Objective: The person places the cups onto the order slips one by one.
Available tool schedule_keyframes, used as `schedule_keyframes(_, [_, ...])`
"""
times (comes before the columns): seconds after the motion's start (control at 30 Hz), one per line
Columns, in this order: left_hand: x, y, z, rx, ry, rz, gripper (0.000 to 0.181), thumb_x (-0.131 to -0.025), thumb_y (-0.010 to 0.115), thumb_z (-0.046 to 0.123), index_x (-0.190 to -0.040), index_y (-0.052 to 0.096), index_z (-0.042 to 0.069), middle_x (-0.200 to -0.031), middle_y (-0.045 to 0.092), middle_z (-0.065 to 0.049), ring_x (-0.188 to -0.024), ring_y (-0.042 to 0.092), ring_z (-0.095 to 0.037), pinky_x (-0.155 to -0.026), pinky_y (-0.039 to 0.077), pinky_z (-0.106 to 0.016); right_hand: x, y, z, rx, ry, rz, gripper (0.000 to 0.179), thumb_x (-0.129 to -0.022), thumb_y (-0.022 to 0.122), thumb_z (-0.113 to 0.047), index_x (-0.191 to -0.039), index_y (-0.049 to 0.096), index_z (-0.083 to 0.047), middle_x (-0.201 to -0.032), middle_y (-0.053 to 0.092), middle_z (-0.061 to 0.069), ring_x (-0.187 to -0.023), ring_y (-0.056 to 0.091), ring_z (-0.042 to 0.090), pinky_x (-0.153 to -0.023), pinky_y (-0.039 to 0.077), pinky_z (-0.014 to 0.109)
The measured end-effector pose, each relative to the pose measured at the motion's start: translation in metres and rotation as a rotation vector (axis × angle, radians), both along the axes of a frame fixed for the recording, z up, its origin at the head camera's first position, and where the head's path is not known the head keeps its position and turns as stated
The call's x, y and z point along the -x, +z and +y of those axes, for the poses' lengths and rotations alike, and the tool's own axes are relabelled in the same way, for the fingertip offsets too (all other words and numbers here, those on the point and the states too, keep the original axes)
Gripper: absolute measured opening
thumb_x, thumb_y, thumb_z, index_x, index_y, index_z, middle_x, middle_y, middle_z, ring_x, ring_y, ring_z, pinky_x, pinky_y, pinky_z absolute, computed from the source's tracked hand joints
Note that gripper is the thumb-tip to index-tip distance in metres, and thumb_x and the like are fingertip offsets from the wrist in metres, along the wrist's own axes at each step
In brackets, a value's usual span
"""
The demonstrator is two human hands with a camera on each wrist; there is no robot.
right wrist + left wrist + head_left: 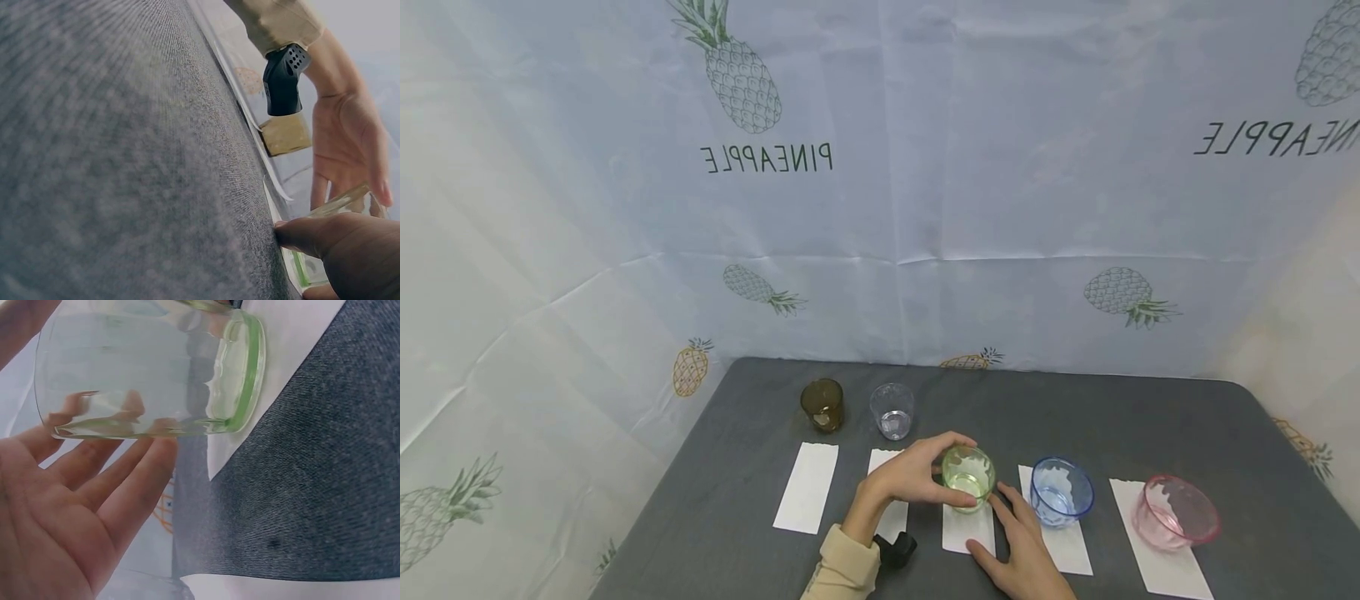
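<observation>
From here I see the green glass (967, 477) at the far end of the middle white paper strip (967, 533), whose long axis runs away from the wearer across the tabletop (737, 500). The left hand (917, 473) grips the glass from its left, thumb on the near side, fingers behind. The right hand (1026, 554) lies nearer the wearer, fingers loosely spread, fingertips just beside the glass's right side; whether they touch it, I can't tell.
</observation>
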State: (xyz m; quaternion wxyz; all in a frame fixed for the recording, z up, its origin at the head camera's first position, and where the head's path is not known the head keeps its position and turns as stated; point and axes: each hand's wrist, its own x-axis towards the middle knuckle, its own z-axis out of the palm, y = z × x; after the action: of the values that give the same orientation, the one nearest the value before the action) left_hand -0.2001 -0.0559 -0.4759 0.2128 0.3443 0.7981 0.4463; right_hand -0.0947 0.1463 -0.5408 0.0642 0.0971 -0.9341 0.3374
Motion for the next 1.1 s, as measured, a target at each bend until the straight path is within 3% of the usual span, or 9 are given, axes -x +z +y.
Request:
schedule_keyframes(0.27, [-0.001, -0.001, 0.0, -0.012, 0.007, -0.012, 0.072, -0.087, 0.082, 0.024, -0.15, 0.048, 0.012, -0.145, 0.058, -0.002, -0.131, 0.057, -0.011, -0.109, 0.05, -0.029, -0.002, -0.001, -0.001, -0.001, -0.003, 0.016, 0.075, -0.08, 0.086, -0.038, -0.133, 0.061, 0.009, -0.144, 0.05, 0.031, -0.133, 0.048, 0.053, -0.102, 0.045, 0.069])
schedule_keyframes(0.63, [-0.003, -0.002, -0.001, 0.003, 0.015, 0.053, 0.077, -0.086, 0.082, 0.027, -0.152, 0.046, 0.012, -0.149, 0.056, -0.003, -0.136, 0.054, -0.01, -0.111, 0.047, -0.027, -0.005, 0.001, -0.002, 0.062, -0.05, 0.076, 0.078, -0.079, 0.088, -0.031, -0.138, 0.054, 0.006, -0.137, 0.058, 0.027, -0.128, 0.057, 0.046, -0.101, 0.049, 0.064])
schedule_keyframes(0.7, [-0.004, -0.002, -0.002, -0.003, 0.012, 0.055, 0.08, -0.086, 0.082, 0.027, -0.154, 0.043, 0.013, -0.153, 0.052, -0.006, -0.139, 0.052, -0.011, -0.114, 0.046, -0.028, -0.006, 0.0, -0.003, 0.073, -0.055, 0.144, 0.078, -0.076, 0.089, -0.027, -0.139, 0.053, 0.004, -0.133, 0.061, 0.025, -0.125, 0.06, 0.041, -0.101, 0.053, 0.054])
schedule_keyframes(0.77, [-0.005, -0.001, -0.003, -0.014, 0.009, 0.057, 0.084, -0.085, 0.083, 0.027, -0.157, 0.039, 0.016, -0.158, 0.048, -0.008, -0.143, 0.049, -0.015, -0.117, 0.044, -0.029, -0.006, -0.001, -0.003, 0.079, -0.056, 0.236, 0.08, -0.073, 0.092, -0.023, -0.138, 0.054, 0.003, -0.13, 0.064, 0.021, -0.12, 0.062, 0.035, -0.105, 0.051, 0.033])
schedule_keyframes(0.9, [-0.007, 0.003, -0.007, -0.053, 0.016, 0.056, 0.088, -0.085, 0.083, 0.025, -0.159, 0.035, 0.021, -0.161, 0.042, -0.008, -0.149, 0.044, -0.026, -0.122, 0.039, -0.03, -0.006, -0.001, -0.003, 0.116, -0.043, 0.362, 0.084, -0.066, 0.094, -0.016, -0.139, 0.055, 0.001, -0.129, 0.066, 0.019, -0.116, 0.06, 0.032, -0.106, 0.023, -0.003])
schedule_keyframes(1.0, [-0.009, 0.006, -0.012, -0.076, 0.03, 0.081, 0.088, -0.085, 0.083, 0.026, -0.159, 0.034, 0.022, -0.162, 0.042, -0.005, -0.149, 0.044, -0.03, -0.123, 0.038, -0.034, -0.009, 0.003, -0.004, 0.14, -0.041, 0.356, 0.086, -0.067, 0.094, -0.016, -0.141, 0.054, -0.001, -0.132, 0.065, 0.016, -0.121, 0.057, 0.024, -0.105, 0.016, -0.006])
schedule_keyframes(1.03, [-0.01, 0.007, -0.014, -0.081, 0.037, 0.09, 0.088, -0.086, 0.082, 0.027, -0.159, 0.034, 0.023, -0.162, 0.042, -0.004, -0.149, 0.043, -0.031, -0.123, 0.038, -0.036, -0.01, 0.006, -0.004, 0.142, -0.047, 0.345, 0.086, -0.068, 0.094, -0.017, -0.142, 0.053, -0.002, -0.133, 0.065, 0.015, -0.123, 0.055, 0.019, -0.105, 0.018, -0.005])
schedule_keyframes(1.1, [-0.012, 0.009, -0.018, -0.092, 0.052, 0.111, 0.086, -0.087, 0.08, 0.028, -0.159, 0.034, 0.024, -0.162, 0.041, -0.002, -0.149, 0.043, -0.031, -0.124, 0.038, -0.039, -0.013, 0.011, -0.004, 0.135, -0.063, 0.321, 0.085, -0.07, 0.093, -0.019, -0.143, 0.053, -0.004, -0.135, 0.065, 0.013, -0.125, 0.054, 0.011, -0.103, 0.035, 0.003])
